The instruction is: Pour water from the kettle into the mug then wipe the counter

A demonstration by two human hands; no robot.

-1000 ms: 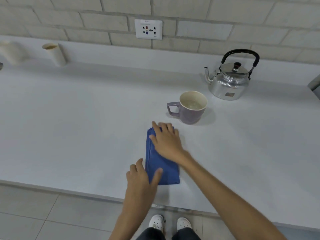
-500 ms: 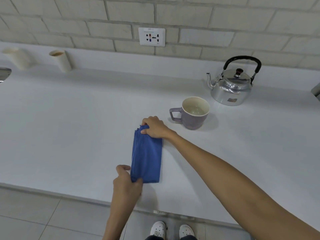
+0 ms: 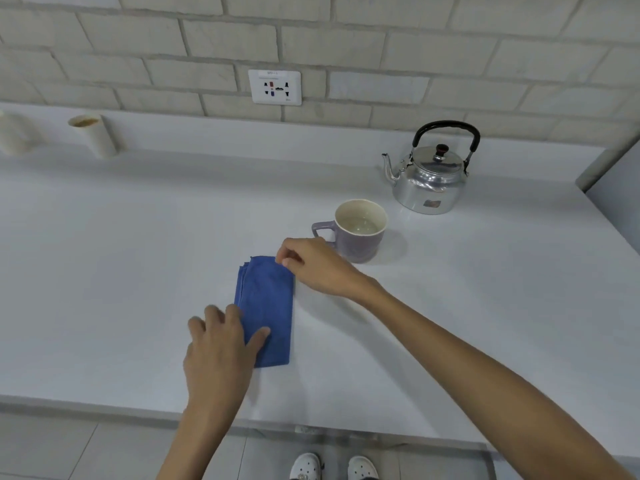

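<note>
A folded blue cloth [image 3: 268, 306] lies flat on the white counter [image 3: 121, 271], near its front edge. My right hand [image 3: 313, 266] pinches the cloth's far right corner between thumb and fingers. My left hand [image 3: 221, 344] rests over the cloth's near left corner, fingers spread on the counter and thumb lying on the fabric. Just behind my right hand stands a purple mug [image 3: 360, 230] with water in it, its handle pointing left. The silver kettle [image 3: 431, 174], with a black handle, stands upright behind the mug to the right.
Two pale cups [image 3: 95, 135] stand at the back left against the counter's upstand. A wall socket [image 3: 274, 87] sits in the brick wall. A grey object [image 3: 613, 188] borders the counter at the right. The counter's front edge runs just below my left wrist.
My right hand shifted from the cloth's far left corner to its far right corner. My left hand loosened from gripping the near edge and now lies spread over the near left corner.
</note>
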